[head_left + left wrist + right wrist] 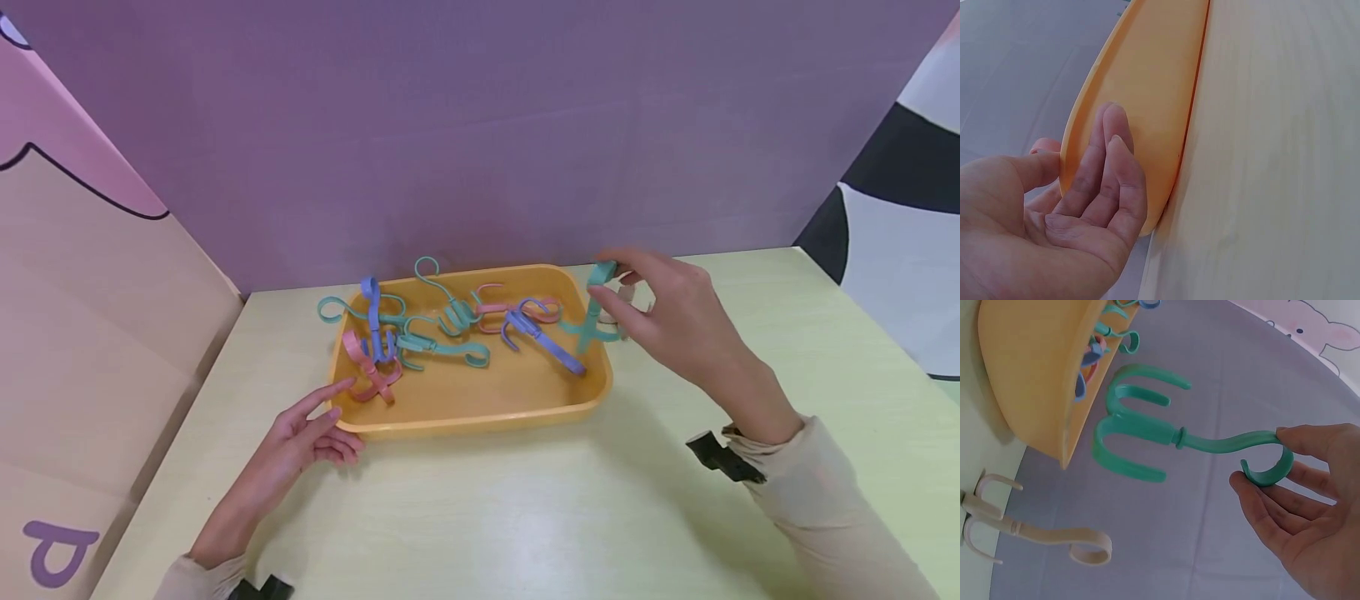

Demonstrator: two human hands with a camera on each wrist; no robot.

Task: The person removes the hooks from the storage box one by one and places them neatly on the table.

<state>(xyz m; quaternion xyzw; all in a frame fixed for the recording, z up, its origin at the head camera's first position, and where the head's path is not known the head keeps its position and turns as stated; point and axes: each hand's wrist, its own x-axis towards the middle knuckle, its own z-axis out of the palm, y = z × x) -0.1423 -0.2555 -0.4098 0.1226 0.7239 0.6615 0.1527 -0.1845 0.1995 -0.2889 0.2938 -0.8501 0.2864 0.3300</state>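
Observation:
My right hand (667,312) pinches a green multi-prong hanging hook (1138,425) by its curled top loop, between thumb and fingertips. Its prongs point down beside the right end of the yellow tray (480,423). My left hand (311,429) holds the tray's near left corner, thumb at the rim and several fingers against the outer wall. Its index finger reaches over the rim near a pink hook (367,362). More hooks lie in the tray: a blue one (543,337) at the right, a green one (442,346) in the middle, and another blue one (373,317) at the left.
A beige hook (1041,534) stands on the table to the right of the tray, partly hidden behind my right hand in the head view. The purple panel (480,142) rises close behind the tray. A printed side panel (97,333) borders the table on the left.

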